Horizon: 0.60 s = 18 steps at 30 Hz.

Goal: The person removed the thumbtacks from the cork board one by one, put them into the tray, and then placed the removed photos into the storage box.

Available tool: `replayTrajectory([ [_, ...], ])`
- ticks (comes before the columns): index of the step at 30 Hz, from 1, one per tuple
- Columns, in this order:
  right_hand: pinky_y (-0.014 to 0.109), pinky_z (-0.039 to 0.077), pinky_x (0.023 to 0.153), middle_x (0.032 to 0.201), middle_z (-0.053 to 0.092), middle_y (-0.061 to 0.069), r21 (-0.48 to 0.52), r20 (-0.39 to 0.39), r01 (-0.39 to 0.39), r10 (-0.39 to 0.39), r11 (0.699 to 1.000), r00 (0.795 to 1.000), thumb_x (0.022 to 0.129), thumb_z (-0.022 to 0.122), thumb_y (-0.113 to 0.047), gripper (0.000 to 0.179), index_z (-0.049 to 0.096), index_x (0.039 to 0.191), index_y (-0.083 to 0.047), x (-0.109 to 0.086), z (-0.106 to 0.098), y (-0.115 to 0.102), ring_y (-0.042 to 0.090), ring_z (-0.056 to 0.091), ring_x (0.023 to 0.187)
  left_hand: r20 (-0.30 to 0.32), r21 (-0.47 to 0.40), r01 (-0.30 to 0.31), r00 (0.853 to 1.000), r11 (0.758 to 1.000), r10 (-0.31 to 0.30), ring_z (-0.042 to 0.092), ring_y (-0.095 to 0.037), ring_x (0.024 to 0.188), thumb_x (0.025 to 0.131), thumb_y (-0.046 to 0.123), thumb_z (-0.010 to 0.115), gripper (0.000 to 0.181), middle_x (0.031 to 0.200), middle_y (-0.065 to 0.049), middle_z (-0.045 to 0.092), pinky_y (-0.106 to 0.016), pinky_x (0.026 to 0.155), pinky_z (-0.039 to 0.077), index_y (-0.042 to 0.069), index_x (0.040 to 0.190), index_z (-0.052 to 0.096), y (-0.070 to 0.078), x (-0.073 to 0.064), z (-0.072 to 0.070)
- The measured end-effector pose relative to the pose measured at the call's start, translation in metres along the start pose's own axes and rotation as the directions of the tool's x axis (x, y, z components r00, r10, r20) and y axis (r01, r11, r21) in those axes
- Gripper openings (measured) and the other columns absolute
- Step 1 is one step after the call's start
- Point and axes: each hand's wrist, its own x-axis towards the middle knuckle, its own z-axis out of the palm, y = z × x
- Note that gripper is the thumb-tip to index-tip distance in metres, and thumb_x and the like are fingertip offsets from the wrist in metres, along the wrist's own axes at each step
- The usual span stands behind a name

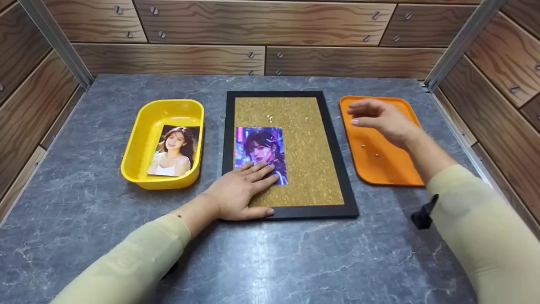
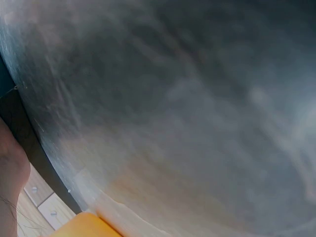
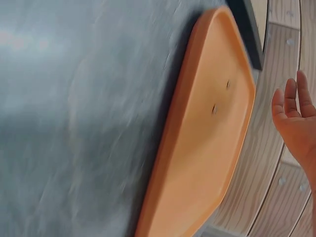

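Note:
My left hand (image 1: 244,190) lies with fingers spread on the lower part of a purple-toned portrait photo (image 1: 257,143). That photo rests on a cork board (image 1: 312,169) with a black frame, and the left thumb touches the frame's near edge. My right hand (image 1: 386,122) hovers over an orange tray (image 1: 396,173), fingers slightly bent, with nothing visible between them. In the right wrist view the fingers of this hand (image 3: 296,118) are loosely bent too. Two tiny metallic pieces (image 3: 214,109) lie in the tray. Small shiny bits (image 1: 270,118) show on the cork above the photo.
A yellow bin (image 1: 130,158) stands left of the board, with another portrait photo (image 1: 173,154) leaning inside it. Wood-patterned panels (image 1: 261,23) wall the grey marbled table (image 1: 295,261) at the back and sides. The left wrist view is mostly blurred tabletop.

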Motion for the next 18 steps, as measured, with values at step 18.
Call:
replayTrajectory([
  [18,0.027,0.055,0.099,0.143,0.061,0.024,0.057,0.105,0.018,-0.024,0.998,0.994,0.098,0.076,-0.005,0.045,0.062,0.141,-0.002,0.041,0.080,-0.018,0.036,0.056,0.132,0.008,-0.004,0.000,1.000,1.000,0.000,0.022,-0.032,0.161,0.103,0.072,0.044,0.089,0.172,-0.014,0.030,-0.048,0.131,0.017,0.012,0.167,0.036,0.000,0.000,-0.001],
])
